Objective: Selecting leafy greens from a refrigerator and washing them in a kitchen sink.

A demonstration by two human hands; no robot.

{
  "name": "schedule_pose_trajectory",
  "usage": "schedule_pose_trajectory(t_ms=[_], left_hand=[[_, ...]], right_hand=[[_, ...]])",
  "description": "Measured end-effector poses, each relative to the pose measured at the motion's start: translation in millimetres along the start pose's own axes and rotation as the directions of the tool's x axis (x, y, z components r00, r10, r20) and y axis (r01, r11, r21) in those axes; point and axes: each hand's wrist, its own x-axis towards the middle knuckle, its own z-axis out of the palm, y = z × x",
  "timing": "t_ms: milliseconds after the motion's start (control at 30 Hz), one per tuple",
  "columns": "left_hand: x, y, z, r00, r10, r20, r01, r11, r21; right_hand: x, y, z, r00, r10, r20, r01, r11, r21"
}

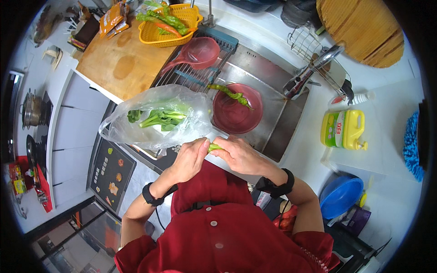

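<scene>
Both hands meet in front of my body, near the front edge of the sink. Between them shows a short light-green vegetable (214,147), mostly covered by fingers; it may be a pepper. My right hand (237,154) grips it, and the fingers of my left hand (189,157) are closed on its other end. Just beyond my left hand, a clear plastic bag (136,133) lies with leafy greens (162,119) inside. A dark red plastic bowl (235,117) sits in the steel sink (269,109), with a long wrinkled green pepper (232,94) lying across its rim.
A pink ladle (201,51) rests on the drying rack (191,76). Beyond it stand a yellow basket (153,36) of peppers and greens and a wooden board (112,68). The faucet (307,75) rises at right, near a yellow detergent jug (341,129) and a blue basin (343,196).
</scene>
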Motion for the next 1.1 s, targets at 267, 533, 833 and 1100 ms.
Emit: schedule_pose_trajectory(t_ms=[267, 533, 833, 1100], left_hand=[[5, 5, -13, 0.993, -0.080, 0.085, 0.106, 0.924, -0.368], [-5, -8, -27, 0.907, -0.085, 0.412, 0.417, 0.056, -0.907], [-30, -13, -63, 0.926, 0.107, 0.361, 0.375, -0.354, -0.857], [-93, -58, -133, 0.972, -0.173, -0.162, -0.144, 0.113, -0.983]], right_hand=[[13, -19, -16, 0.997, -0.074, -0.037, 0.072, 0.997, -0.036], [39, -42, -8, 0.957, -0.283, -0.062, 0.261, 0.934, -0.245], [79, -76, 11, 0.839, -0.539, -0.069, 0.459, 0.771, -0.442], [92, -56, -5, 0.970, 0.230, -0.072, -0.176, 0.879, 0.444]])
